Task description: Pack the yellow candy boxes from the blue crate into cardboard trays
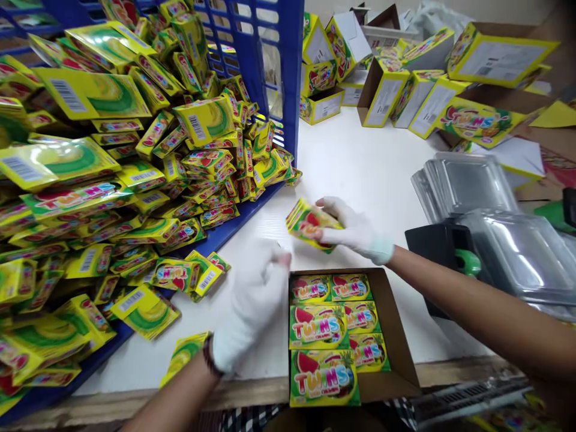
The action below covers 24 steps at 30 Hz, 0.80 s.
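Observation:
Both of my hands wear white gloves. My right hand (355, 231) is closed on a small stack of yellow "Twins" candy packets (309, 223), held just above the far edge of an open brown carton (391, 327). Several "Twins" packets (321, 327) lie face up in rows in that carton. My left hand (252, 303) hovers left of the carton with its fingers curled and blurred; whether it holds anything does not show.
A blue plastic crate (270, 66) tipped on its side spills a big heap of yellow packets (112, 180) over the white table (369, 174). Folded yellow boxes (405, 84) stand at the back. Clear plastic trays (486, 210) are stacked at right beside a black device (436, 246).

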### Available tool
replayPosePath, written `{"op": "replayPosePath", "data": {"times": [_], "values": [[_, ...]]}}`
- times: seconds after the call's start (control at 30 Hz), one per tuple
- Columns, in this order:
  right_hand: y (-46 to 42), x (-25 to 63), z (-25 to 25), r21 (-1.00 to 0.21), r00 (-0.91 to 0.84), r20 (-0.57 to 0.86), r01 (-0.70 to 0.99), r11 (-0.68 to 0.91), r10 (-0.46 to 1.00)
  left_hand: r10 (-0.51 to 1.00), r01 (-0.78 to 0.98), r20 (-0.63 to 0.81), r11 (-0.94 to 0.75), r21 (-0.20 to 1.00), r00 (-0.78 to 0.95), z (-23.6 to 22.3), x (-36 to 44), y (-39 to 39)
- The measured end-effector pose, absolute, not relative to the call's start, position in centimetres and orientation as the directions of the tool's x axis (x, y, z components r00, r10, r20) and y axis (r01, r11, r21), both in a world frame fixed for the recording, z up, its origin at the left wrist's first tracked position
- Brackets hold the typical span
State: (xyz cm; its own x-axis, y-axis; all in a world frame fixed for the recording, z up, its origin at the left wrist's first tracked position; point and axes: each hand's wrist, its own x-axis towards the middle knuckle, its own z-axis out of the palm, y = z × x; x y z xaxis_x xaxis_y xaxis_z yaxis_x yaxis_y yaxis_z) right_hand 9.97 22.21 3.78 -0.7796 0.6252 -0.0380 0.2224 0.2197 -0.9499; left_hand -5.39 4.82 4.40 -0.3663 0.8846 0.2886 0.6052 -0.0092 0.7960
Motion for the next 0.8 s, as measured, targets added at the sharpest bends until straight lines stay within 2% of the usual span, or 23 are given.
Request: {"op": "replayPosePath", "data": {"times": [0.03, 0.1, 0.17, 0.2, 0.27, 0.4, 0.6, 0.67, 0.8], "values": [[21.3, 11.1, 4.8, -0.986, -0.779, -0.068, 0.147, 0.076, 0.623, 0.920, 0.655, 0.308, -0.079, 0.752, -0.243, 5.2, -4.2, 3.0], [19.2, 13.3, 6.2, -0.980, -0.842, -0.150, 0.060, -0.187, 0.518, 0.956, 0.764, 0.288, -0.153, 0.627, -0.045, 5.7, -1.4, -0.3], [17.5, 15.0, 6.5, -0.931, -0.895, -0.257, 0.127, -0.342, 0.365, 0.965, 0.836, 0.261, -0.172, 0.521, 0.036, 4.9, 1.0, -2.5], [16.8, 15.5, 6.2, -0.917, -0.898, -0.304, 0.185, -0.352, 0.320, 0.964, 0.858, 0.260, -0.173, 0.483, 0.049, 4.3, 2.0, -3.3], [16.2, 15.9, 5.2, -0.927, -0.882, -0.354, 0.285, -0.245, 0.311, 0.962, 0.884, 0.269, -0.164, 0.437, 0.045, 3.1, 3.2, -4.2], [16.5, 15.2, 3.4, -0.920, -0.859, -0.313, 0.380, 0.093, 0.405, 0.964, 0.914, 0.266, -0.131, 0.383, 0.027, 2.0, 3.9, -5.0], [16.7, 14.5, 3.5, -0.862, -0.844, -0.426, 0.488, 0.139, 0.326, 0.957, 0.897, 0.289, -0.116, 0.427, -0.013, 2.5, 3.6, -5.3], [16.7, 14.0, 4.0, -0.829, -0.854, -0.412, 0.496, 0.258, 0.317, 0.956, 0.894, 0.287, -0.080, 0.440, -0.056, 2.9, 3.2, -5.2], [16.2, 12.2, 4.7, -0.703, -0.857, -0.383, 0.513, 0.492, 0.346, 0.979, 0.863, 0.203, -0.079, 0.500, -0.028, 3.4, 2.6, -4.4]]}}
